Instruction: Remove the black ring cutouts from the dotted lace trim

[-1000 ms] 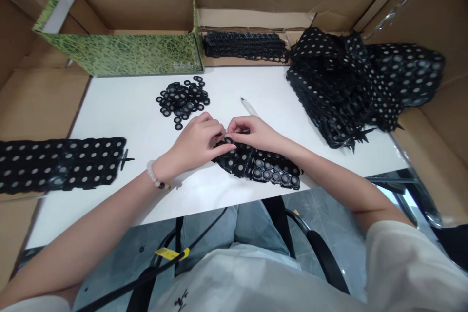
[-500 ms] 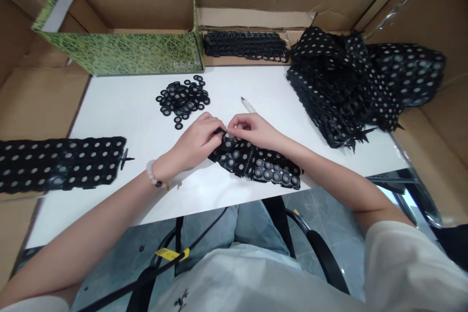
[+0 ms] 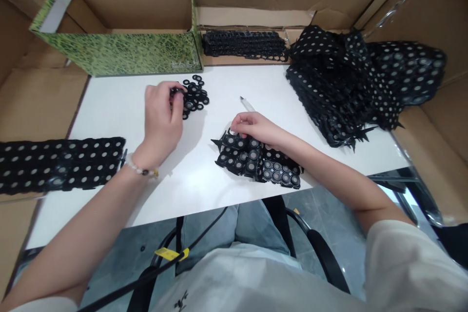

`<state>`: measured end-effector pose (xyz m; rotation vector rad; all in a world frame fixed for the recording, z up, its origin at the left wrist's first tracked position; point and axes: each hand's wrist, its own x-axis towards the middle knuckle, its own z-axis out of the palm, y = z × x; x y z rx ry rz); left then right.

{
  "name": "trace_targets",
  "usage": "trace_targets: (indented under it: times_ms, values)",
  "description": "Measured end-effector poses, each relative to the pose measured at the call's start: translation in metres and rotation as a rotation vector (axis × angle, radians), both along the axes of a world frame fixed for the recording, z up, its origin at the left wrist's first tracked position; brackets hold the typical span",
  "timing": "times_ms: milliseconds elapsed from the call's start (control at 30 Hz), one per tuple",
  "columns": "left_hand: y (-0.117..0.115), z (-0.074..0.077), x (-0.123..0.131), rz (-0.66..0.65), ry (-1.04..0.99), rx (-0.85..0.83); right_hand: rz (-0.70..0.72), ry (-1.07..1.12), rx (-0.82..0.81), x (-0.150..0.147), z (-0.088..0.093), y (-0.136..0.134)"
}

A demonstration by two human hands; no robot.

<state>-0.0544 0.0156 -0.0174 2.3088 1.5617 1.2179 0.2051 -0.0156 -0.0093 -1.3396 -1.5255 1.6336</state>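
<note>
My left hand (image 3: 161,114) reaches into a loose pile of small black rings with grey centres (image 3: 195,93). Its fingers are curled, and black rings show between thumb and forefinger; how many it grips is hidden. My right hand (image 3: 254,126) pinches the upper left edge of a black sheet with rows of round grey-centred discs (image 3: 243,158), which lies on the white table near its front edge. A small white bit shows at the right fingertips. Part of the sheet is covered by the right hand and wrist.
Behind the pile stands a green patterned box (image 3: 124,53). A stack of black strips (image 3: 244,45) lies beside it. Dotted black sheets (image 3: 336,83) are heaped at the right, another dotted sheet (image 3: 62,165) lies at the left. A white pen (image 3: 247,104) lies mid-table.
My left hand has let go of the sheet and moved left and up to the ring pile. The sheet's left end now lies flatter and shows a pointed tip. My right hand has barely moved.
</note>
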Motion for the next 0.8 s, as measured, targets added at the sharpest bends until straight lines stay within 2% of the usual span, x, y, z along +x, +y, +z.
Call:
trace_targets:
  times_ms: [133,333,467,567,633,700,800]
  values:
    - [0.022,-0.006,-0.021,0.194,0.186,-0.06,0.02,0.002,0.004,-0.001,0.0,-0.001]
    - [0.025,-0.02,-0.025,0.211,0.253,-0.169,0.043,0.017,0.02,0.001,-0.002,-0.001]
    - [0.022,-0.013,-0.02,0.228,0.277,-0.312,0.054,0.031,0.031,0.001,-0.002,0.0]
    - [0.016,-0.002,-0.015,0.223,0.224,-0.308,0.058,0.039,0.041,0.002,-0.003,0.0]
    - [0.008,0.007,-0.008,0.12,0.199,-0.261,0.064,0.065,0.065,0.001,-0.005,0.001]
    - [-0.003,0.015,0.002,-0.099,0.196,-0.277,0.07,0.11,0.112,0.0,-0.008,0.002]
    - [-0.019,0.019,0.02,-0.42,0.186,-0.427,0.061,0.163,0.177,-0.001,-0.012,0.003]
